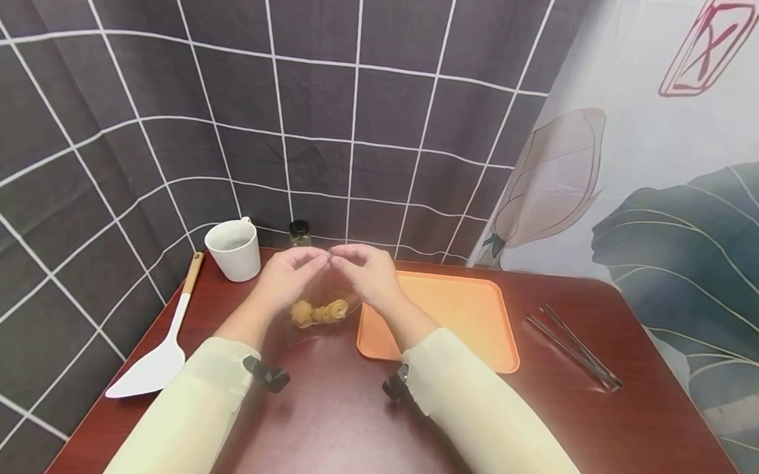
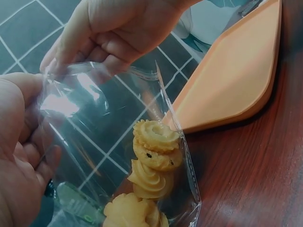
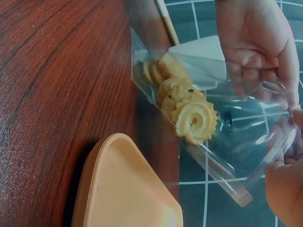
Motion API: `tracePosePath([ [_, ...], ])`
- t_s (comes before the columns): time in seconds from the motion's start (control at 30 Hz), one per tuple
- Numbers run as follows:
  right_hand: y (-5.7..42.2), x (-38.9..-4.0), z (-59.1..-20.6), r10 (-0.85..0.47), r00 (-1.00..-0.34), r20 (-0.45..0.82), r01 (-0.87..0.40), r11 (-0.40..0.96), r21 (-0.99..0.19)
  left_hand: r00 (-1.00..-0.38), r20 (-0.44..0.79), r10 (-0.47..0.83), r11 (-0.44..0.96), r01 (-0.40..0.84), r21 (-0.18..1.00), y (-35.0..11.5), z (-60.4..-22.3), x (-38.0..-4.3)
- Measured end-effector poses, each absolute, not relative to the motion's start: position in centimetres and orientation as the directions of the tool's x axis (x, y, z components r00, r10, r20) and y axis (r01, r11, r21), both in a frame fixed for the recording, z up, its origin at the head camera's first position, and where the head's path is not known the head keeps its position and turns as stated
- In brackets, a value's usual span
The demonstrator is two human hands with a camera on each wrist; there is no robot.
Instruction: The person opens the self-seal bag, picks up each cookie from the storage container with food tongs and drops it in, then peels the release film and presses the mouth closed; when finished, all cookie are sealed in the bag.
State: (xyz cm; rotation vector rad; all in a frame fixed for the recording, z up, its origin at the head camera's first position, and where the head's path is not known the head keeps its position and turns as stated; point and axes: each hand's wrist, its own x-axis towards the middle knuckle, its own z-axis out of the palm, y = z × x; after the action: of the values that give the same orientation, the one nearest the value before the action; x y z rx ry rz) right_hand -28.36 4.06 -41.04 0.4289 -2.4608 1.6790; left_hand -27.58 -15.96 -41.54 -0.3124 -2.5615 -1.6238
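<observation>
A clear plastic bag [image 2: 113,123] hangs between my two hands, with several piped cookies [image 1: 320,312] lying along its bottom. My left hand [image 1: 291,276] pinches the bag's upper edge from the left. From the other side, my right hand [image 1: 370,275] pinches the same edge, its fingertips meeting the left ones. In the left wrist view the cookies [image 2: 154,184] are golden, some ridged or swirled, one with dark specks. The right wrist view shows the bag [image 3: 241,127] stretched beside both hands, its cookies bunched at the far end from the fingers.
An orange tray [image 1: 461,318] lies right of the bag, partly under my right forearm. Metal tongs [image 1: 575,348] lie farther right. On the left are a white spatula [image 1: 157,363] with a wooden handle and a white mug [image 1: 235,255]. A dark-lidded jar [image 1: 299,231] stands behind my hands.
</observation>
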Motion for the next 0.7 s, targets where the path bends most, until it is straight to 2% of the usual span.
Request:
tracePosePath([
  [0.2,3.87,-28.23,-40.81,-0.166,-0.947,0.276,-0.316,0.319,-0.894,-0.975,0.192,0.11,0.409,0.221,0.885,-15.97,-41.46,-27.58],
  [0.7,3.73,-28.3,-40.88,-0.188,-0.926,0.326,-0.375,0.381,-0.845,-0.977,0.188,0.104,0.425,0.214,0.88,-15.97,-41.35,-27.36],
])
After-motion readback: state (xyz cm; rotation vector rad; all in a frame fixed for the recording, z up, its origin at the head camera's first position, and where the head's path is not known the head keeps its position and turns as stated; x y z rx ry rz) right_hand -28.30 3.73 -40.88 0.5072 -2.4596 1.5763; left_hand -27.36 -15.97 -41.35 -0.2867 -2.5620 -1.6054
